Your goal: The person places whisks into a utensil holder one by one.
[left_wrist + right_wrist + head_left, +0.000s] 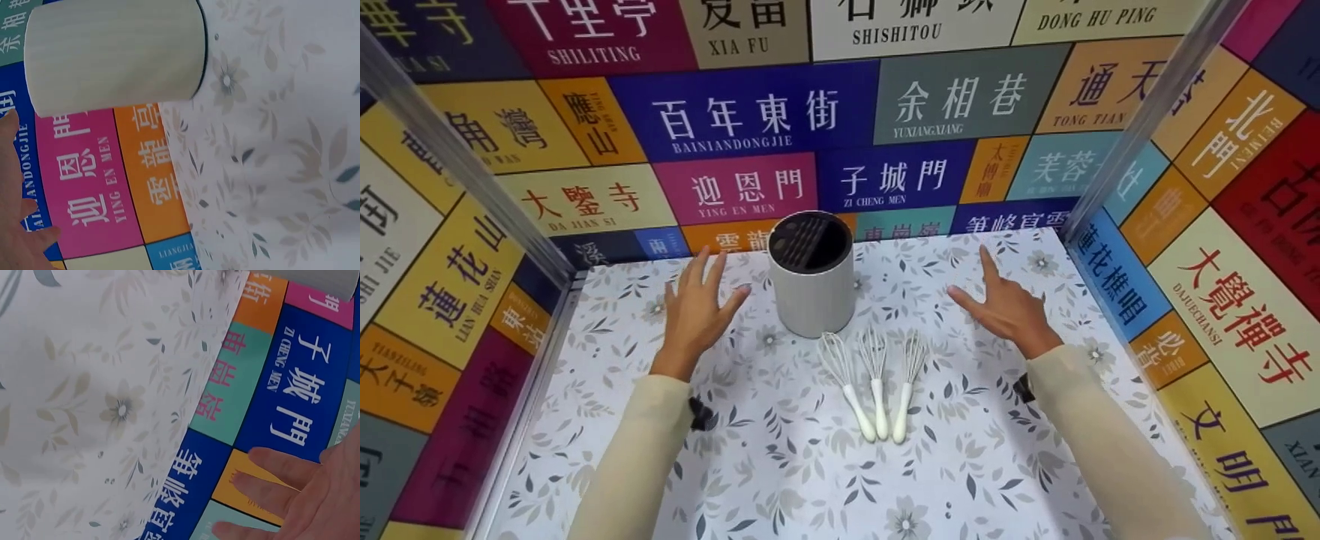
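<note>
Standing upright near the back edge of the table, a pale cylindrical container point(812, 300) shows its dark top point(810, 241), in which several narrow slots can be seen on one side. In front of it lie three whisks with white handles: the left whisk point(853, 399), the middle whisk point(877, 397) and the right whisk point(904, 399). Their wire heads point to the back and spread like a fan, while the handle ends come near to each other (whether the left one's wires touch the container's base, I cannot tell).

The left hand point(695, 311) is to the left of the container, near it but not touching; its fingers are spread apart and hold nothing. The right hand point(1011, 304) is on the other side, farther from the container, with thumb and index finger well apart, also without any object; the right wrist view shows its fingers separated. Both arms wear beige sleeves point(630, 450). The white tablecloth point(765, 487) has grey leaves and flowers, and behind it rises a wall point(746, 109) of coloured panels with Chinese characters.
</note>
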